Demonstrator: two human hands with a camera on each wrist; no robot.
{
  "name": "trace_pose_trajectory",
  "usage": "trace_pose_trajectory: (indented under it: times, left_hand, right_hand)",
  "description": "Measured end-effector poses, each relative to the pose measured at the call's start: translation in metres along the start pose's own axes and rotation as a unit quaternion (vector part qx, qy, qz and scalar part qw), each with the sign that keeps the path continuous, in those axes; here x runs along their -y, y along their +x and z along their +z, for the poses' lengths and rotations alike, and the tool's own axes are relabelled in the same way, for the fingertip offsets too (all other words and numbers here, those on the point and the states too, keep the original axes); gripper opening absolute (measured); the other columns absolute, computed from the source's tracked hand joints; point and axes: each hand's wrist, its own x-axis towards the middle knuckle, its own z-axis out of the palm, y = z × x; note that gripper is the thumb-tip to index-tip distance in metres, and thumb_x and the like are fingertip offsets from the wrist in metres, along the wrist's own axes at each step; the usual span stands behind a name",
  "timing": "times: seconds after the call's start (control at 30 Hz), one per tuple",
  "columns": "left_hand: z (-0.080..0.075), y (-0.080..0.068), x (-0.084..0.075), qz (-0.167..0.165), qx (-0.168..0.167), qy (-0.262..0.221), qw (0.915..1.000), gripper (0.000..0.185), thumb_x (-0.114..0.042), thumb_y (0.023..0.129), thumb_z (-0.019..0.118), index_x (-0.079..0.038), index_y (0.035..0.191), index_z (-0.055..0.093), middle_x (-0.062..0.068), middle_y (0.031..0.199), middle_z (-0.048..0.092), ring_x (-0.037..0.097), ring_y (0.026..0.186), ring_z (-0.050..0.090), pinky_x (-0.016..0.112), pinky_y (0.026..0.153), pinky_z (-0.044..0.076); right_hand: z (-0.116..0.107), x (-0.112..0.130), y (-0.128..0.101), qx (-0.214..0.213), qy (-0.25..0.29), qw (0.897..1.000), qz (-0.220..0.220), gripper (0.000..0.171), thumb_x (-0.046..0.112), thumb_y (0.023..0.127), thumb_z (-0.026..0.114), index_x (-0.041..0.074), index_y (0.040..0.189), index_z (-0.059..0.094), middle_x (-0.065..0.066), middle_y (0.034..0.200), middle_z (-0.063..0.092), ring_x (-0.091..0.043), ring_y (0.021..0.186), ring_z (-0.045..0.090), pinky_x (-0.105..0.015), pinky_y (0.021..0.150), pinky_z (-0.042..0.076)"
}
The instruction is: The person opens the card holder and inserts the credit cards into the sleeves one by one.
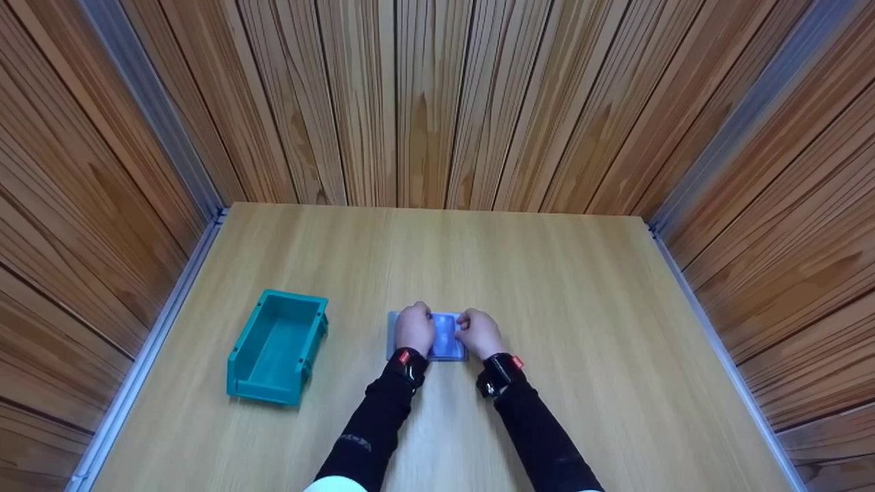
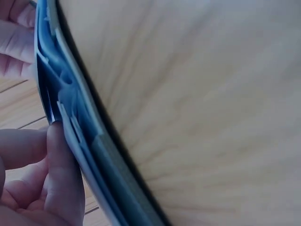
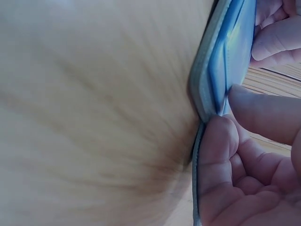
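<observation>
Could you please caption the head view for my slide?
Both hands, left hand and right hand, grip a blue case beside a teal bin.

Even, bright light fills the head view, with faint shadows and wide-angle bending of the wall panels toward the edges. Both wrist views are soft, blurred and out of focus.

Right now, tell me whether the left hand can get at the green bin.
Probably yes: the green bin sits open on the table with bare wood between, but the left hand is holding the blue case.
</observation>
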Motion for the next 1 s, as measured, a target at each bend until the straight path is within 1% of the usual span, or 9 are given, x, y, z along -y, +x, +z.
trace_pose_trajectory:
  times: [0.1, 0.23, 0.33, 0.43, 0.57, 0.7, 0.77, 0.87, 1.0]
  left_hand:
    - [0.000, 0.000, 0.000, 0.010, -0.001, 0.010, 0.9999, 0.007, 0.004, 0.077, 0.069, 0.001, 0.083, 0.069, 0.013, 0.078, 0.068, 0.033, 0.075, 0.066, 0.045, 0.068, 0.051]
    - [-0.002, 0.000, -0.001, 0.003, 0.008, 0.016, 0.9998, 0.006, 0.004, 0.078, 0.068, 0.000, 0.083, 0.069, 0.013, 0.079, 0.069, 0.033, 0.075, 0.066, 0.045, 0.069, 0.051]
    - [-0.004, -0.001, 0.000, -0.006, 0.012, 0.004, 0.9999, 0.007, 0.003, 0.078, 0.067, 0.000, 0.084, 0.070, 0.012, 0.080, 0.069, 0.031, 0.076, 0.066, 0.044, 0.070, 0.051]
    - [-0.008, -0.001, 0.001, -0.011, 0.012, -0.020, 0.9997, 0.009, 0.003, 0.078, 0.068, 0.001, 0.086, 0.071, 0.011, 0.081, 0.070, 0.030, 0.077, 0.066, 0.044, 0.071, 0.051]
    - [-0.014, -0.001, 0.006, -0.006, -0.003, -0.044, 0.9990, 0.008, 0.003, 0.078, 0.070, 0.002, 0.086, 0.071, 0.009, 0.078, 0.069, 0.029, 0.076, 0.066, 0.043, 0.071, 0.052]
    - [-0.022, 0.000, 0.011, 0.006, -0.026, -0.055, 0.9981, 0.007, 0.003, 0.077, 0.070, 0.002, 0.084, 0.071, 0.008, 0.073, 0.066, 0.028, 0.073, 0.064, 0.042, 0.070, 0.051]
    - [-0.027, 0.000, 0.013, 0.006, -0.033, -0.058, 0.9977, 0.008, 0.004, 0.077, 0.069, 0.002, 0.084, 0.071, 0.007, 0.073, 0.065, 0.028, 0.072, 0.063, 0.042, 0.070, 0.051]
    - [-0.033, 0.000, 0.016, -0.007, -0.034, -0.062, 0.9975, 0.009, 0.004, 0.078, 0.069, 0.003, 0.087, 0.071, 0.008, 0.074, 0.066, 0.028, 0.074, 0.064, 0.042, 0.071, 0.051]
    - [-0.041, -0.001, 0.019, -0.030, -0.030, -0.050, 0.9978, 0.013, 0.003, 0.080, 0.067, 0.005, 0.092, 0.071, 0.011, 0.080, 0.067, 0.031, 0.080, 0.065, 0.043, 0.076, 0.051]
  right_hand:
    - [0.001, -0.001, 0.000, -0.001, 0.002, 1.000, -0.003, 0.018, 0.000, 0.077, 0.077, -0.001, 0.090, 0.065, -0.001, 0.077, 0.058, -0.019, 0.074, 0.054, -0.036, 0.073, 0.046]
    - [0.001, -0.002, 0.000, 0.004, 0.012, 1.000, 0.001, 0.018, 0.000, 0.077, 0.077, -0.001, 0.091, 0.065, -0.003, 0.078, 0.059, -0.019, 0.074, 0.054, -0.036, 0.074, 0.046]
    - [0.002, -0.002, 0.000, 0.006, 0.018, 1.000, 0.002, 0.018, 0.000, 0.077, 0.077, -0.002, 0.091, 0.065, -0.004, 0.079, 0.059, -0.019, 0.075, 0.055, -0.036, 0.073, 0.046]
    - [0.001, -0.002, 0.001, 0.008, 0.020, 1.000, 0.008, 0.018, 0.000, 0.078, 0.077, -0.001, 0.091, 0.065, -0.003, 0.079, 0.059, -0.019, 0.075, 0.055, -0.035, 0.073, 0.046]
    - [0.001, 0.000, 0.002, 0.011, 0.024, 0.999, 0.019, 0.018, 0.001, 0.079, 0.077, 0.000, 0.092, 0.065, -0.001, 0.078, 0.058, -0.019, 0.076, 0.055, -0.035, 0.074, 0.046]
    - [0.000, 0.000, 0.002, 0.008, 0.023, 1.000, 0.015, 0.018, 0.001, 0.079, 0.077, 0.000, 0.092, 0.065, -0.001, 0.078, 0.057, -0.019, 0.075, 0.055, -0.035, 0.074, 0.046]
    - [0.000, 0.000, 0.002, 0.006, 0.023, 1.000, 0.011, 0.018, 0.000, 0.078, 0.077, 0.000, 0.091, 0.064, 0.000, 0.077, 0.057, -0.019, 0.075, 0.055, -0.035, 0.074, 0.047]
    - [0.001, -0.002, 0.002, 0.007, 0.023, 1.000, 0.010, 0.018, 0.000, 0.078, 0.077, 0.000, 0.091, 0.064, 0.001, 0.077, 0.056, -0.018, 0.075, 0.055, -0.034, 0.074, 0.047]
    - [0.002, -0.002, 0.001, 0.010, 0.023, 1.000, 0.007, 0.018, 0.000, 0.078, 0.077, 0.000, 0.091, 0.063, 0.000, 0.077, 0.057, -0.018, 0.074, 0.055, -0.034, 0.073, 0.047]
